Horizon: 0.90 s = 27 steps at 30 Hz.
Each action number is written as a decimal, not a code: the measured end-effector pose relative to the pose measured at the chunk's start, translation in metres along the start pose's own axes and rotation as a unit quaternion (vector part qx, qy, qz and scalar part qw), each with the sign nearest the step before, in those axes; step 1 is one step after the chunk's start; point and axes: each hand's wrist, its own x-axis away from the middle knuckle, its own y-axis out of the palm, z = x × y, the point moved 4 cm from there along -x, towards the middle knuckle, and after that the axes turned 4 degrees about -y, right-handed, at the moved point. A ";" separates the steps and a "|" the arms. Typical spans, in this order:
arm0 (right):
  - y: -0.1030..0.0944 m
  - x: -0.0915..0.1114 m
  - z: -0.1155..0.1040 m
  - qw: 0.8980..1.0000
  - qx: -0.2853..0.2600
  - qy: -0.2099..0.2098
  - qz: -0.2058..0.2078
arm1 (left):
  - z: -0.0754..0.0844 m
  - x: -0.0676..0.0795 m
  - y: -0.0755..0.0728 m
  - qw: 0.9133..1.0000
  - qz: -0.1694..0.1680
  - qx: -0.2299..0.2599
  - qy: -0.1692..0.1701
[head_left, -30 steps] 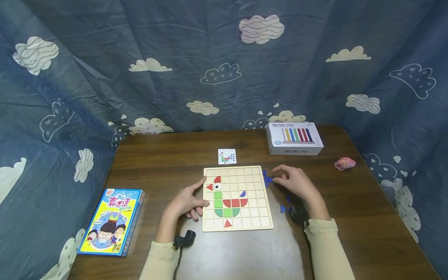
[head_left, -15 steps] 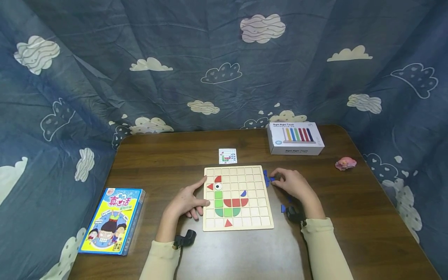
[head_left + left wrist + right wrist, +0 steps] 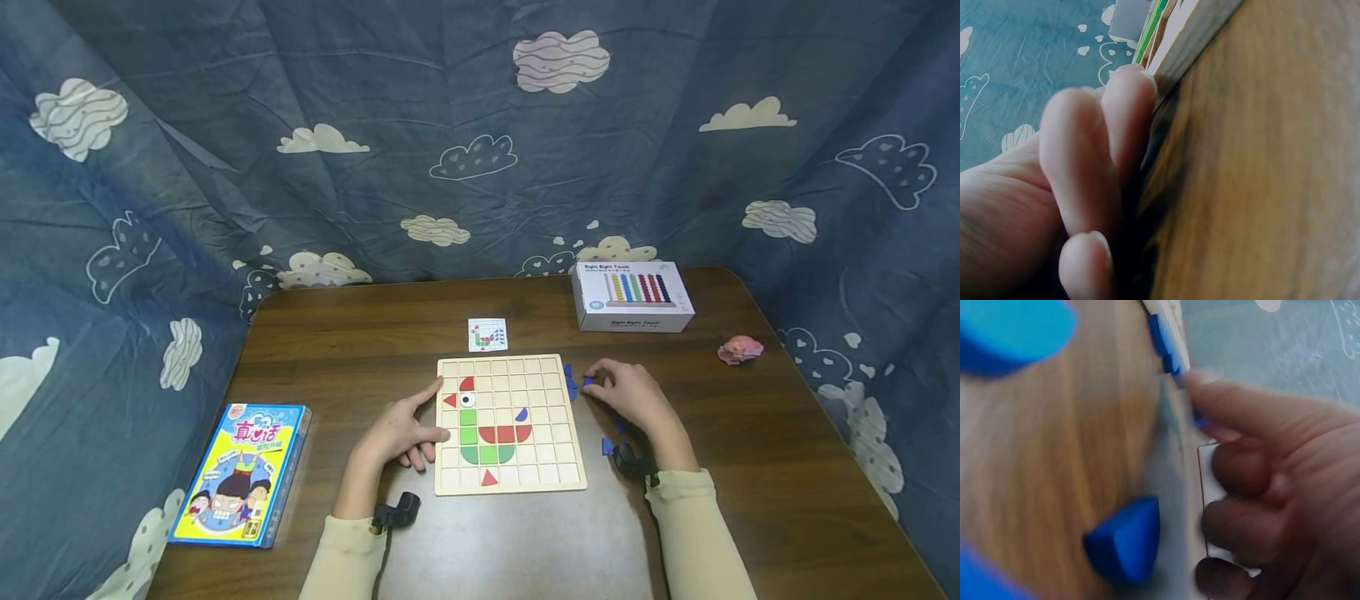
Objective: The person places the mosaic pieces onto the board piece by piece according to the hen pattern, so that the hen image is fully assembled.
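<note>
- I see L hand (image 3: pixel 397 433) w/ fingers spread, touching the L edge of the board (image 3: pixel 536 396).
- R hand (image 3: pixel 630 396) pinches a blue bit (image 3: pixel 588 381), just R of it.
- Board's flat on the table (image 3: pixel 525 542).

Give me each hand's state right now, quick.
Left hand: open, touching the left edge of the pale, square wooden grid board.
Right hand: closed, pinching a small blue piece, its shape mostly hidden.
</note>
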 end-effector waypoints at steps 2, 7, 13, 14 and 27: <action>-0.003 0.004 -0.005 1.000 -0.004 0.003 0.022 | 0.000 0.000 0.000 1.000 0.000 0.000 -0.001; -0.004 0.016 -0.035 0.998 -0.028 0.008 0.063 | -0.001 0.000 0.000 1.000 -0.001 0.003 -0.007; 0.014 0.017 -0.068 0.998 -0.043 -0.004 0.051 | 0.000 -0.001 0.000 1.000 0.001 0.003 -0.005; 0.018 0.016 -0.071 0.998 -0.043 -0.008 0.048 | 0.000 -0.001 0.000 1.000 0.001 0.001 -0.005; 0.049 0.005 -0.075 0.999 0.009 -0.017 0.039 | 0.001 0.001 0.000 1.000 0.002 -0.002 -0.002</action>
